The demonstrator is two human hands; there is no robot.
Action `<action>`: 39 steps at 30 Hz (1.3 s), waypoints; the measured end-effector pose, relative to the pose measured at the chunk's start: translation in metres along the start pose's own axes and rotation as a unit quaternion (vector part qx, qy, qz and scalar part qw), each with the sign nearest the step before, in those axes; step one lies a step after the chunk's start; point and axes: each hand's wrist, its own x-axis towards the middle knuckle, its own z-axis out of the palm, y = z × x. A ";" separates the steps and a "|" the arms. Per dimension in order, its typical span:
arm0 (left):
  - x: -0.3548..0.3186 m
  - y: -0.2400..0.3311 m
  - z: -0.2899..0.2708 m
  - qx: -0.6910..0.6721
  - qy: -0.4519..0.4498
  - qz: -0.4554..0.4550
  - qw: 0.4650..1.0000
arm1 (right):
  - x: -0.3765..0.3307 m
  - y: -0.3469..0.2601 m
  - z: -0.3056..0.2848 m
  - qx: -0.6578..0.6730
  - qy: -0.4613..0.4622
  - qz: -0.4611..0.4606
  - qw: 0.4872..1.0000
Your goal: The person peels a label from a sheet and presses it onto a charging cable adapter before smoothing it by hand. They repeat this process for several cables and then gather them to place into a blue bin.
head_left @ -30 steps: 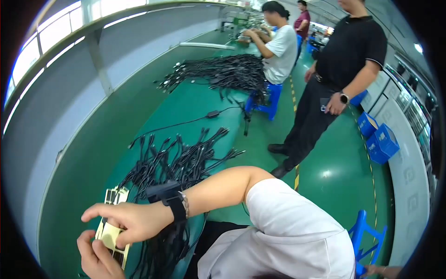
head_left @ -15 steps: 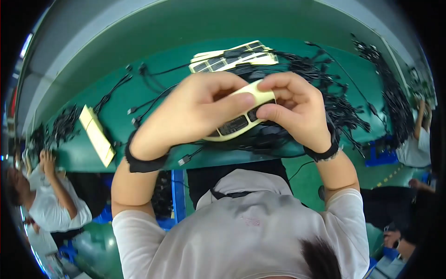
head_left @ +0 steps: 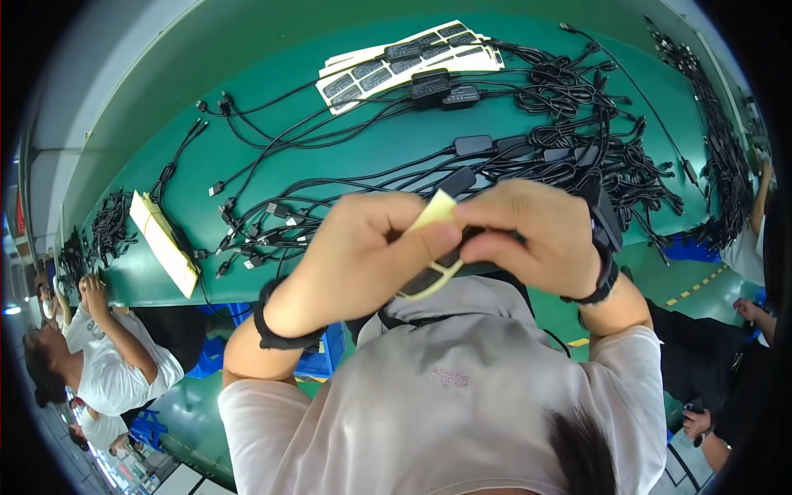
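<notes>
A narrow strip of a pale yellow label sheet (head_left: pixel 435 211) with black labels is held in front of my chest. My left hand (head_left: pixel 375 252) is closed on it, thumb on top. My right hand (head_left: pixel 532 235) pinches at its right edge with thumb and fingers; whether a label is loose between them is hidden. Both hands hide much of the strip, and its lower part curves below them. Just beyond my hands lie black cables (head_left: pixel 355 183) with small black boxes (head_left: pixel 473 146) along them.
A stack of label sheets (head_left: pixel 346 87) lies at the back, partly under cables. Tangled cable bundles (head_left: pixel 569 148) cover the right side, with more at the far right edge (head_left: pixel 718 165). A folded yellow sheet (head_left: pixel 163 243) lies on the left. People sit at both sides.
My hands have come down closer to my chest with the strip, which is now tilted and bent more. The view has shifted, showing more of the cables on the table.
</notes>
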 end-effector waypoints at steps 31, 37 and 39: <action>-0.006 -0.028 0.015 0.080 0.074 0.237 0.965 | -0.020 -0.001 0.009 -0.085 0.023 -0.102 0.991; -0.007 -0.034 0.015 0.063 0.105 0.290 0.949 | -0.011 0.000 0.008 0.002 -0.034 -0.036 0.999; -0.008 -0.031 0.015 0.079 0.106 0.268 0.954 | -0.010 0.000 0.009 -0.021 -0.032 -0.050 0.998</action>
